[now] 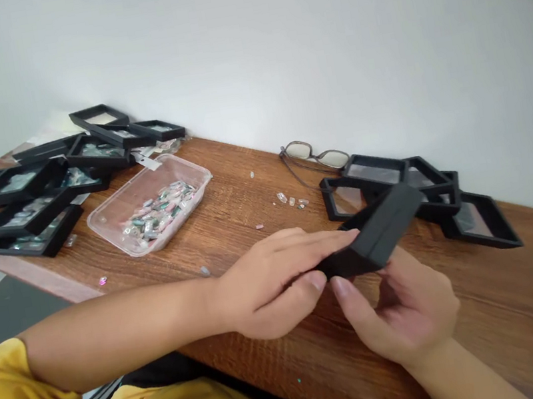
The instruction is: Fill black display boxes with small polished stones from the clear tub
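Note:
Both my hands grip one black box-shaped frame, held tilted above the wooden table. My left hand has its fingers along the frame's left side, with the thumb at the lower corner. Beneath and to the right, my right hand pinches the frame's near edge, its thumb close to the left thumb; some of its fingers are hidden behind the frame. What lies inside the frame does not show. Left of my hands stands a clear plastic tub holding many small shiny pink, green and clear pieces.
Several black frames with small pieces in them are heaped at the table's left. More black frames lie at the right by the wall. Eyeglasses rest at the back. Loose clear pieces are scattered on the wooden table.

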`<action>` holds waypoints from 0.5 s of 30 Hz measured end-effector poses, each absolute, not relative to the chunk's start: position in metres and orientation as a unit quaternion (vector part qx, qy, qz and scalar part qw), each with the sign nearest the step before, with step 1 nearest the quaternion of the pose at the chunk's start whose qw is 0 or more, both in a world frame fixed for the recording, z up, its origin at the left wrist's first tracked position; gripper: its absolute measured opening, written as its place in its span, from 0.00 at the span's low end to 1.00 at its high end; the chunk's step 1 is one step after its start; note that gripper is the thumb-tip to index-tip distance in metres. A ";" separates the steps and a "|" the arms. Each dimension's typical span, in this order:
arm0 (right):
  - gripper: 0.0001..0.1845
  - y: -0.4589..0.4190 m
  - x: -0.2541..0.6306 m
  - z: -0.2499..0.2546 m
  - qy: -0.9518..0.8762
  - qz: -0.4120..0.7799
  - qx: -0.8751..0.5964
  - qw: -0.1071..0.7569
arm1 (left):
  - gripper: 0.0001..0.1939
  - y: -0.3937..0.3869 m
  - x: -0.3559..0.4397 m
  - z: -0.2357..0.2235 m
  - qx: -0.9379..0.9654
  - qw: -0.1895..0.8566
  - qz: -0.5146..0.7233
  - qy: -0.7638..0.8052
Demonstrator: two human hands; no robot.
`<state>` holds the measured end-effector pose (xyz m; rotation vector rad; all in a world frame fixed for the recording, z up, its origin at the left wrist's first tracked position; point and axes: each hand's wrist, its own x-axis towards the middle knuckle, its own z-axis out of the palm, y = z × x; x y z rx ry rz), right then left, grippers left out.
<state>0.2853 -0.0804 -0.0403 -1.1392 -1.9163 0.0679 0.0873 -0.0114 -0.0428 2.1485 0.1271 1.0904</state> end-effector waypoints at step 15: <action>0.10 -0.076 0.292 -0.034 -0.709 0.273 -0.395 0.516 | 0.50 -0.011 0.089 -0.049 0.827 0.296 0.473 0.060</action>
